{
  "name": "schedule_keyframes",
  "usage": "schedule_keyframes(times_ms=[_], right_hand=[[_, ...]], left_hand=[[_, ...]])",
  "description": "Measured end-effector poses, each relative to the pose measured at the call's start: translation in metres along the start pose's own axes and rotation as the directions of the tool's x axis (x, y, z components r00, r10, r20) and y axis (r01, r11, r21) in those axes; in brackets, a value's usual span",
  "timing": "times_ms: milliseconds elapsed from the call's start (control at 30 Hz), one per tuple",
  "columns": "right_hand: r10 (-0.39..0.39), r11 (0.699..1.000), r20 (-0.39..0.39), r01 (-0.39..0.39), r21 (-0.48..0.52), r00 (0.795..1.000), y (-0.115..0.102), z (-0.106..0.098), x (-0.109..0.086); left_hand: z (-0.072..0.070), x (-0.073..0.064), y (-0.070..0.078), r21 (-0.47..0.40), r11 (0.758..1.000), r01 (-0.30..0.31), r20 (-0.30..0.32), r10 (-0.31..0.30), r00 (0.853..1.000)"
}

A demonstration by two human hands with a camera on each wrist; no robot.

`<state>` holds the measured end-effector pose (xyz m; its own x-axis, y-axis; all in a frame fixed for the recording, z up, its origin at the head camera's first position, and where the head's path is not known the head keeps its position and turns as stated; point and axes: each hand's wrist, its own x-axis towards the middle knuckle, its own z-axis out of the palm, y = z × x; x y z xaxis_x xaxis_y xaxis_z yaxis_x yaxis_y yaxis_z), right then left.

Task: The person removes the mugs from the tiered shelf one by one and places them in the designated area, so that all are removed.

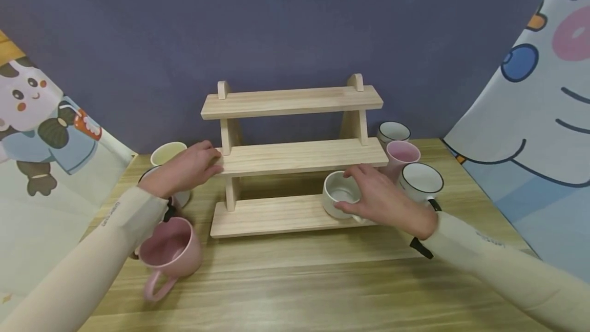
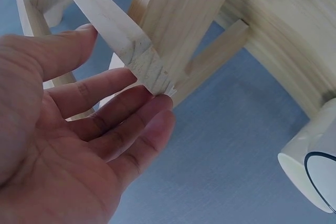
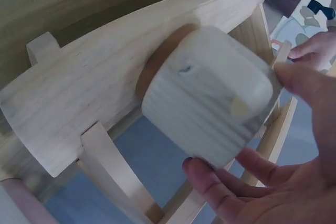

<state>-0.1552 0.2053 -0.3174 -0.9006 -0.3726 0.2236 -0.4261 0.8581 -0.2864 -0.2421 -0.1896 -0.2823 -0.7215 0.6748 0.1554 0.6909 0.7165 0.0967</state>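
A three-tier wooden shelf (image 1: 295, 156) stands in front of me. My left hand (image 1: 186, 168) holds the left end of its middle board, thumb toward the front; the board end (image 2: 149, 69) lies against the fingertips in the left wrist view. On the right part of the bottom board sits a small white mug (image 1: 332, 196), upright. My right hand (image 1: 384, 196) grips it from the right, thumb and fingers on opposite sides. In the right wrist view, the mug's ribbed side (image 3: 191, 108) and brown base (image 3: 157, 66) show close to the board.
Left of the shelf stand a pink mug (image 1: 189, 255), a pale yellow cup (image 1: 167, 151) and other cups partly behind my arm. On the right are a pink cup (image 1: 403, 152) and black-rimmed white mugs (image 1: 421, 178). A dark blue backdrop (image 1: 295, 29) stands behind.
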Motion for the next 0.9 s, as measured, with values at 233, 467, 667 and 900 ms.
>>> schedule_keyframes(times_ms=[233,467,667,900], right_hand=[[-0.019,1.0,-0.028,0.02,0.024,0.999,0.009,-0.003,-0.012],[0.004,1.0,-0.08,-0.005,-0.007,0.997,0.029,-0.022,-0.047],[-0.022,0.998,-0.171,0.014,-0.054,0.985,0.046,-0.035,-0.078],[-0.026,0.995,-0.2,0.006,-0.1,0.979,0.064,-0.036,-0.102]], left_hand=[[-0.002,0.0,0.001,-0.018,1.0,0.009,0.026,-0.008,1.0],[-0.001,0.0,-0.001,-0.023,1.0,0.008,0.02,-0.008,1.0],[0.0,0.0,-0.001,-0.018,1.0,0.01,0.014,-0.01,1.0],[-0.001,0.0,0.0,-0.029,1.0,-0.003,0.014,0.003,1.0]])
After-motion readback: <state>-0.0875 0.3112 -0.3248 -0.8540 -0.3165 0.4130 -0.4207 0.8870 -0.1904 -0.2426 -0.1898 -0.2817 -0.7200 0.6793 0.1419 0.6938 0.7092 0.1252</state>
